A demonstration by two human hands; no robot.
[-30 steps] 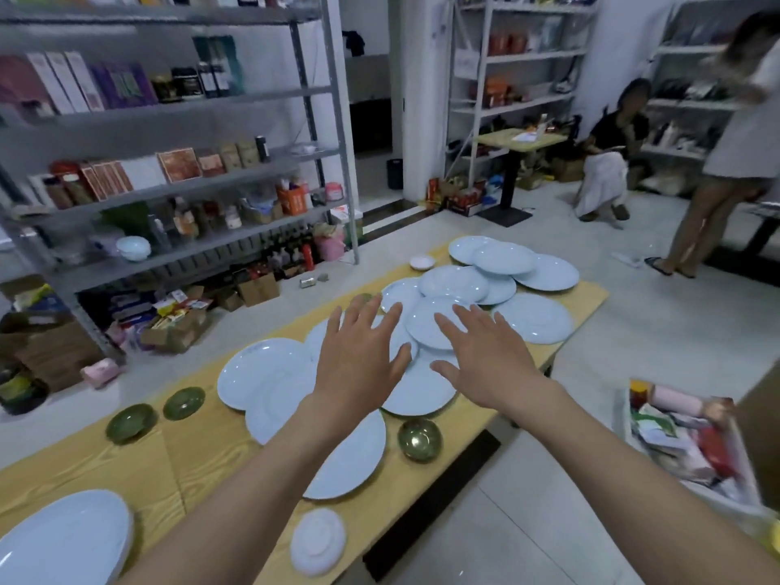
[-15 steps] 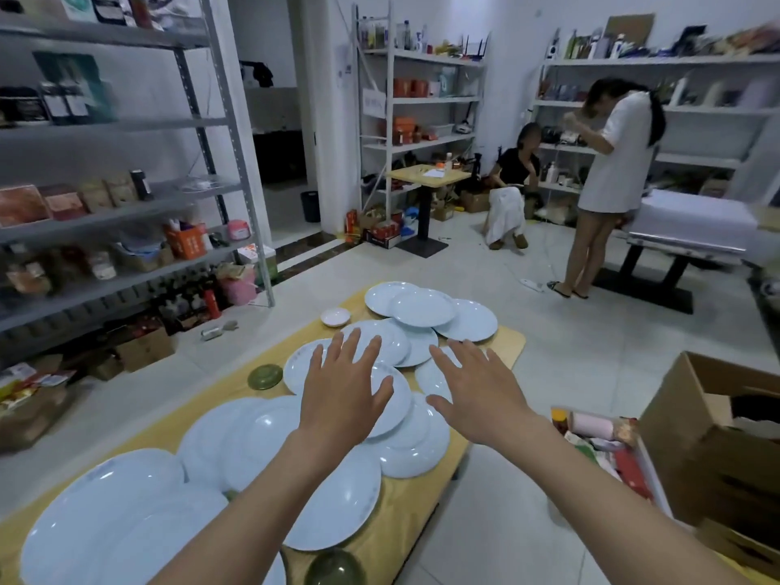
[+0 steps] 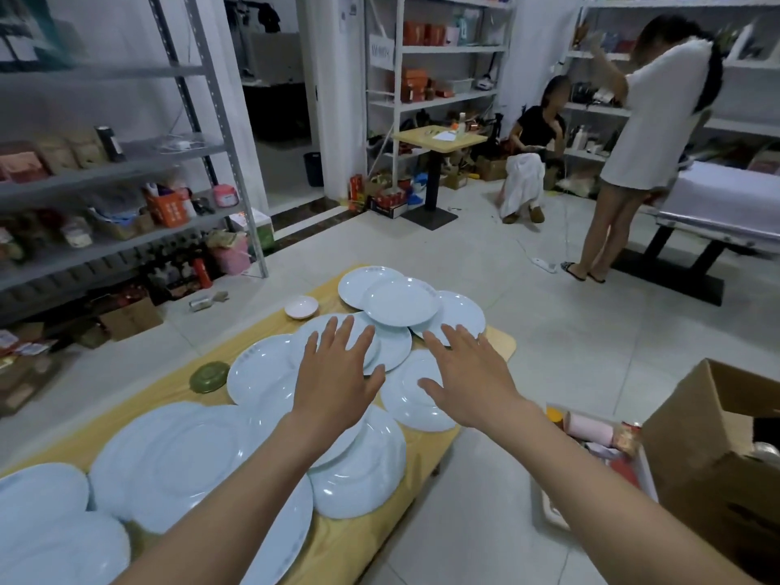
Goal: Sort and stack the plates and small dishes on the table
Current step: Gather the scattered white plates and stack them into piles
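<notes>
Grips spread and empty, left hand (image 3: 337, 375) and right hand (image 3: 470, 380) are hovering over stiff, slick, likely breakable plates (image 3: 401, 308); rims are looking safest to hold.

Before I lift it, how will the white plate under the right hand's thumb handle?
The plate looks glazed and rigid, so probably slippery and breakable if dropped. Its foot ring seems to face up, so the rim likely hugs the table, hard to hook. It sits near the table edge; a push might slide it off.
</notes>
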